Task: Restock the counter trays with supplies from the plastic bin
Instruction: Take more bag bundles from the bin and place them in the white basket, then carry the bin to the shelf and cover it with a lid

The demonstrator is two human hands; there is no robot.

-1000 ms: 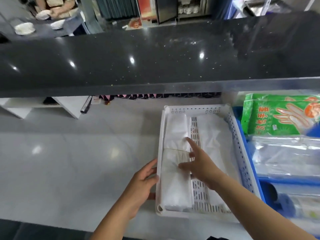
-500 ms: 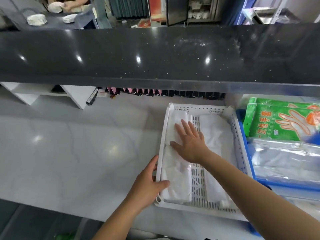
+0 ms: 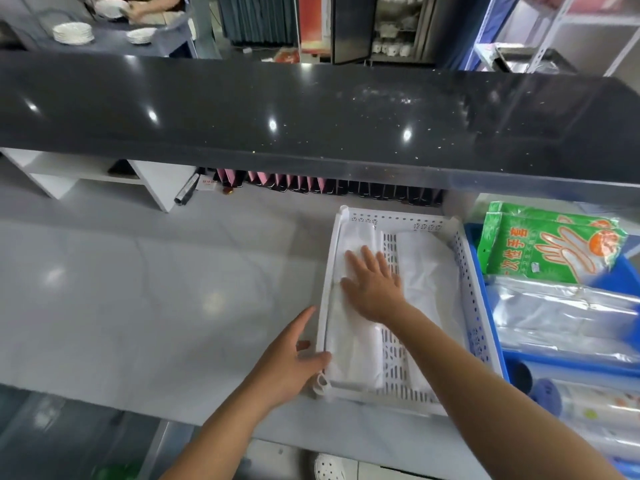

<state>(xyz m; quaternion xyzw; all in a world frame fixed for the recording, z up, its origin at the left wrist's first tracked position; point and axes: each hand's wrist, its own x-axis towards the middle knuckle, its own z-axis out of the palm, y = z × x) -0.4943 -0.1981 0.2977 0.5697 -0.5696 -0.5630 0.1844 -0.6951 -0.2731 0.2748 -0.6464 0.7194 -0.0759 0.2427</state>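
Note:
A white perforated tray (image 3: 465, 271) sits on the grey counter, holding two stacks of white plastic bags. My right hand (image 3: 372, 287) lies flat, fingers spread, on the left stack of white bags (image 3: 349, 344). A second stack of white bags (image 3: 429, 271) fills the tray's right side. My left hand (image 3: 291, 365) rests against the tray's near left corner, thumb over the rim. A blue plastic bin (image 3: 616, 278) stands right of the tray with green glove packets (image 3: 550, 251) and clear bag packs (image 3: 568, 320).
A black raised counter ledge (image 3: 311, 126) overhangs the back of the work surface. Beneath it stands a row of dark and pink folders (image 3: 322, 185). A white shelf unit (image 3: 104, 174) sits at the back left. Plates (image 3: 72, 32) are on a far table.
My right hand slid up the left stack from its middle toward the far end and flattened out. My left hand kept its hold at the tray's near left corner.

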